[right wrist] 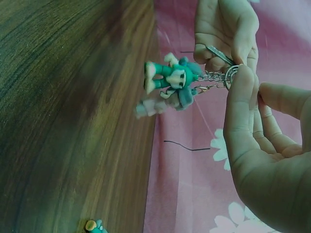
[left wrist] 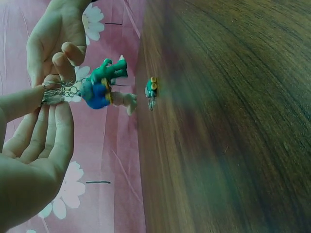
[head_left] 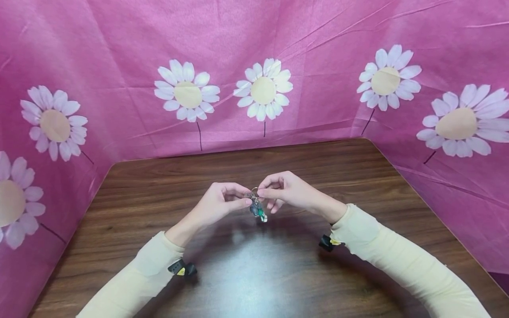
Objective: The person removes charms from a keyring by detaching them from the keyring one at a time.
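Both hands meet over the middle of the table around a metal key ring (right wrist: 233, 76). My left hand (head_left: 218, 201) pinches the keys and ring between thumb and fingers. My right hand (head_left: 292, 192) pinches the ring from the other side. A silver key (right wrist: 221, 56) sticks out beside the left fingers in the right wrist view. Short chains hang from the ring and carry a green figurine (right wrist: 167, 77) and a second figurine (left wrist: 99, 97) with blue on it, dangling side by side above the table.
Another small green and yellow figurine keychain (left wrist: 151, 90) with its own ring lies on the brown wooden table (head_left: 131, 212). Pink cloth with white flowers (head_left: 226, 35) walls the table at the back and both sides.
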Action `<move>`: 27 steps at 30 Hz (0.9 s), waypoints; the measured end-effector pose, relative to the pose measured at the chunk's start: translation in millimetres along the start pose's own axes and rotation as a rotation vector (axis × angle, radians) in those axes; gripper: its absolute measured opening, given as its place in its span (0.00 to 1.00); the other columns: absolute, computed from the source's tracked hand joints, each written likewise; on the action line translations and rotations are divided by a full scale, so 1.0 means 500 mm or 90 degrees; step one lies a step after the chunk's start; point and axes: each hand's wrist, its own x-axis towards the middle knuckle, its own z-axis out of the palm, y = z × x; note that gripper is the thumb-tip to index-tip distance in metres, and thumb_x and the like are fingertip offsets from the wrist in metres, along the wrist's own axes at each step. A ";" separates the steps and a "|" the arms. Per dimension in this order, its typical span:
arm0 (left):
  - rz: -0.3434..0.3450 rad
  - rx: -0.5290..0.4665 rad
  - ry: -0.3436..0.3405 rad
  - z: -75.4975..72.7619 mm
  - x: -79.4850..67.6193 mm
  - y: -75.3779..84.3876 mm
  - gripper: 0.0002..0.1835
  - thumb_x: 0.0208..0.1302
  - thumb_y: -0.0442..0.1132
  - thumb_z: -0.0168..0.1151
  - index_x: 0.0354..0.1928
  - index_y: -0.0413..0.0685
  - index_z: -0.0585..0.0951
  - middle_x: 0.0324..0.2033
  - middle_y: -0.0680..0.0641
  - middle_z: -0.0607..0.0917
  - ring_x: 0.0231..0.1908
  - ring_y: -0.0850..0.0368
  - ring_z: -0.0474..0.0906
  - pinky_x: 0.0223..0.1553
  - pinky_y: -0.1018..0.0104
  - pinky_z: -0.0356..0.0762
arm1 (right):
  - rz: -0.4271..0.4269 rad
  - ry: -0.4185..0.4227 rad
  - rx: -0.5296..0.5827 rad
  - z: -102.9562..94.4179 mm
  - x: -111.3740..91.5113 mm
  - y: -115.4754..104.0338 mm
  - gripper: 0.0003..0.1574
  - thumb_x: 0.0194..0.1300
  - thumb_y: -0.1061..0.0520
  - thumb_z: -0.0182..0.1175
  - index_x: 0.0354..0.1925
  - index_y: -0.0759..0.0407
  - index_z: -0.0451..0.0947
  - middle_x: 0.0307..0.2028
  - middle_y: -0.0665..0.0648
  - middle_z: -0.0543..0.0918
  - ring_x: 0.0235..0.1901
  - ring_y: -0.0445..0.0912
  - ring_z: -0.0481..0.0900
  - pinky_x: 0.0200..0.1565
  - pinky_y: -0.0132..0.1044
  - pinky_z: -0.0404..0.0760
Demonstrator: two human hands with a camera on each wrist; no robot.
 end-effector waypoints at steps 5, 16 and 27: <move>0.000 -0.005 0.023 0.000 0.002 -0.001 0.11 0.62 0.34 0.72 0.46 0.38 0.86 0.36 0.41 0.89 0.40 0.37 0.86 0.43 0.54 0.86 | 0.007 0.010 0.009 0.001 -0.002 -0.002 0.13 0.71 0.59 0.64 0.47 0.68 0.81 0.34 0.61 0.85 0.26 0.47 0.82 0.33 0.47 0.88; 0.035 0.025 0.048 0.000 0.004 0.004 0.09 0.63 0.33 0.71 0.45 0.39 0.87 0.35 0.43 0.89 0.35 0.54 0.85 0.38 0.63 0.84 | 0.013 0.002 0.024 0.000 -0.002 -0.001 0.13 0.71 0.59 0.64 0.47 0.69 0.81 0.37 0.68 0.85 0.26 0.49 0.83 0.32 0.45 0.88; 0.047 0.046 0.061 0.001 0.000 0.001 0.10 0.59 0.37 0.76 0.43 0.45 0.90 0.35 0.50 0.90 0.38 0.54 0.87 0.40 0.63 0.84 | 0.018 0.013 0.010 0.000 -0.003 0.001 0.13 0.71 0.59 0.65 0.47 0.68 0.82 0.36 0.64 0.85 0.26 0.51 0.83 0.31 0.45 0.88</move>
